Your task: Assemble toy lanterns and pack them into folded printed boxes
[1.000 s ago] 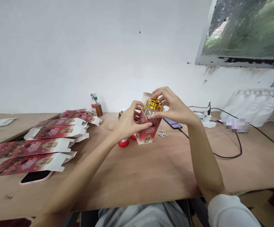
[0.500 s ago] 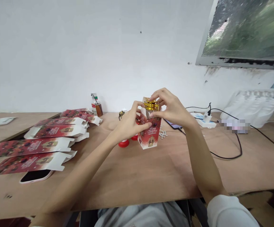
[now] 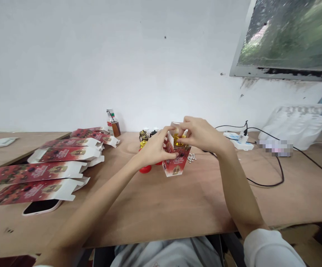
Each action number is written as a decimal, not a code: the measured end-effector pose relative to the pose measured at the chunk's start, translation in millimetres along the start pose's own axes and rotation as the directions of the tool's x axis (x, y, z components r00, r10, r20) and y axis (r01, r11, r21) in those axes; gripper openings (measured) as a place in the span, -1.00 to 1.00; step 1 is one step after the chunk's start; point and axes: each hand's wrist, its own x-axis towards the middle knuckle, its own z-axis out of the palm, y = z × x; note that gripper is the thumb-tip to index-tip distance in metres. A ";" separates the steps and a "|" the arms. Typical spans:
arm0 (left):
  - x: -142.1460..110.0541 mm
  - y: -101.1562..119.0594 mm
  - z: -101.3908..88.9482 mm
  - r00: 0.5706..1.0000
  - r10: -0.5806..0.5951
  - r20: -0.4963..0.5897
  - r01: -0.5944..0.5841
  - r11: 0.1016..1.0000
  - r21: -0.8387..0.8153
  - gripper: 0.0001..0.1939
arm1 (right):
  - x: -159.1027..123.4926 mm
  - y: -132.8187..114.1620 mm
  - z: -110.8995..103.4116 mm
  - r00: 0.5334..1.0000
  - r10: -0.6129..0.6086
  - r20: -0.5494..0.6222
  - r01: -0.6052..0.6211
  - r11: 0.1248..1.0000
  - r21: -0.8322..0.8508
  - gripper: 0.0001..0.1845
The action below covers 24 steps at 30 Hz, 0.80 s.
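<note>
A red printed carton (image 3: pixel 177 163) stands upright in front of me, its top flaps raised. My left hand (image 3: pixel 157 148) is closed around the carton's left side, thumb across the front. Inside the carton's mouth sits a gold-topped lantern (image 3: pixel 178 140), mostly hidden by the walls. My right hand (image 3: pixel 201 134) pinches the lantern's gold top from above, fingers at the opening. Behind my left hand stand several small lanterns; a red base (image 3: pixel 145 169) and a gold top (image 3: pixel 143 144) show.
Flat red cartons (image 3: pixel 66 154) lie overlapping on the left, with a phone (image 3: pixel 42 207) by the nearest. A bottle (image 3: pixel 113 124) stands by the wall. Small button-like discs (image 3: pixel 191 158) lie behind the carton. Right: a power strip (image 3: pixel 239 141), a black cable (image 3: pixel 282 170) and white plastic bags (image 3: pixel 297 124).
The lantern has sunk deeper into the carton, with my right hand moving down along with it. My left hand has kept its hold on the carton.
</note>
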 end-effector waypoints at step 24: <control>2.6 -41.3 11.4 0.881 -0.057 0.469 -0.037 0.981 0.188 -0.11 | 7.9 4.0 17.1 0.998 0.002 0.061 -0.003 1.000 0.013 -0.67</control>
